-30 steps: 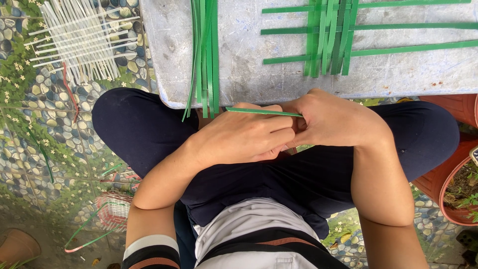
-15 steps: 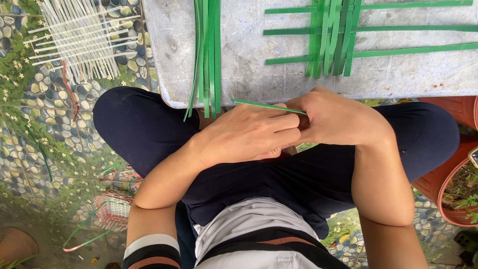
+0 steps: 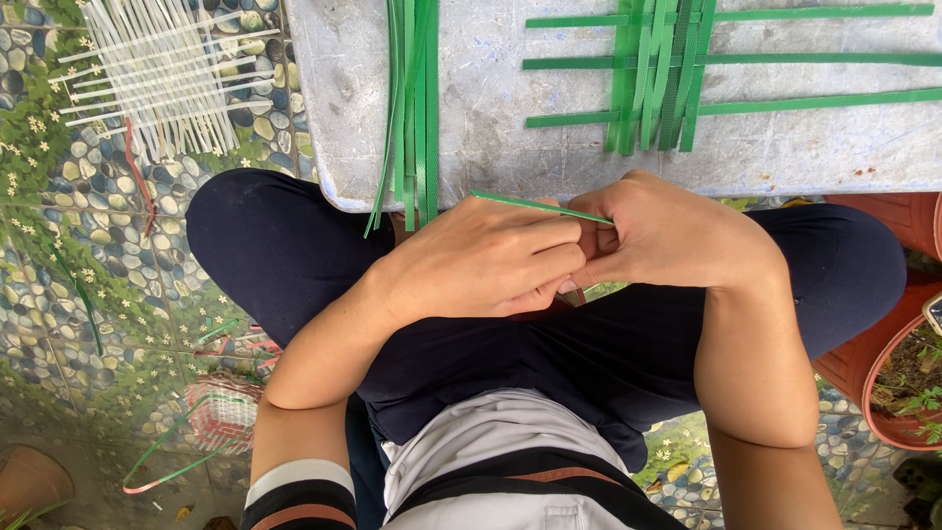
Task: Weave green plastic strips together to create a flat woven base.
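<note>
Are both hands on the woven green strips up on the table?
No: the left hand and right hand meet over the lap, pinching one loose green strip, clear of the woven strips on the table.

a worn grey bench [image 3: 510, 108] spans the top, its surface scuffed and mottled. below it lies a floor mat [image 3: 69, 245] printed with pebbles, leaves and small white flowers. terracotta plant pots [image 3: 883, 383] stand at the right edge, 1 with green seedlings. soft, even daylight falls throughout.
</note>
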